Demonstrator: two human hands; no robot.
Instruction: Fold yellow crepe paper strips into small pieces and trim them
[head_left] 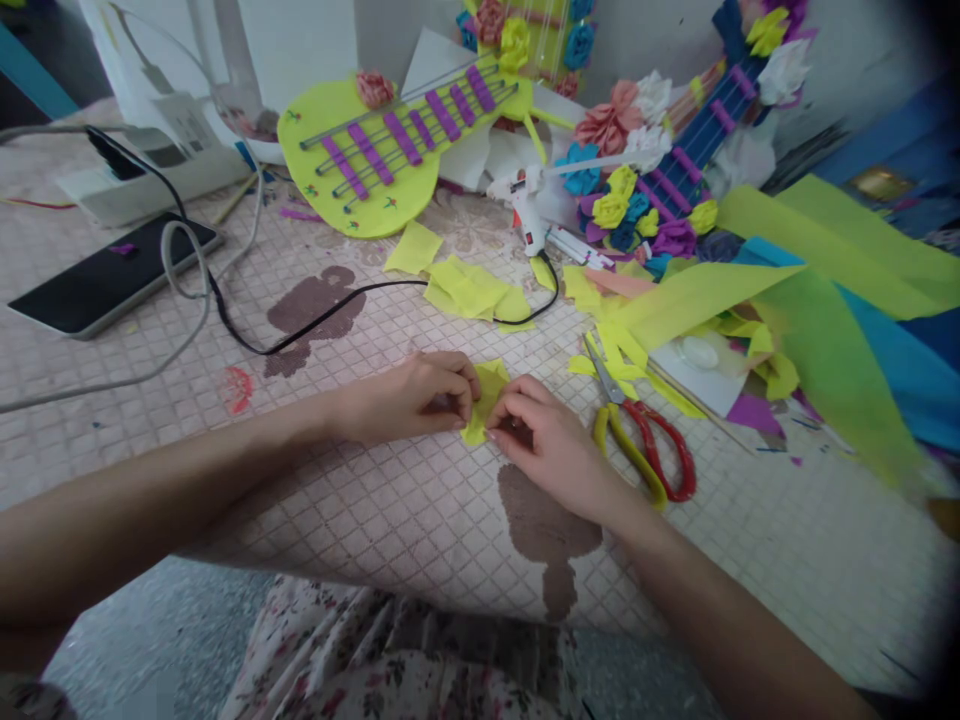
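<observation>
A small piece of yellow crepe paper [489,386] is pinched between my two hands, just above the patterned tablecloth. My left hand [435,395] grips its left edge with thumb and fingertips. On the opposite edge, my right hand [540,430] holds the paper in the same kind of pinch. Scissors [641,430] with one yellow and one red handle lie right of my right hand, blades pointing away. Beyond my hands is a pile of cut yellow paper squares [469,288]. A white glue gun [527,215] stands behind them, its black cord crossing the pile.
A yellow paper guitar [367,160] and a blue flower-trimmed one [690,160] are at the back. Green and yellow crepe strips [832,340] spread over the right side. At left are a phone [112,270], a power strip [157,170] and loose cables.
</observation>
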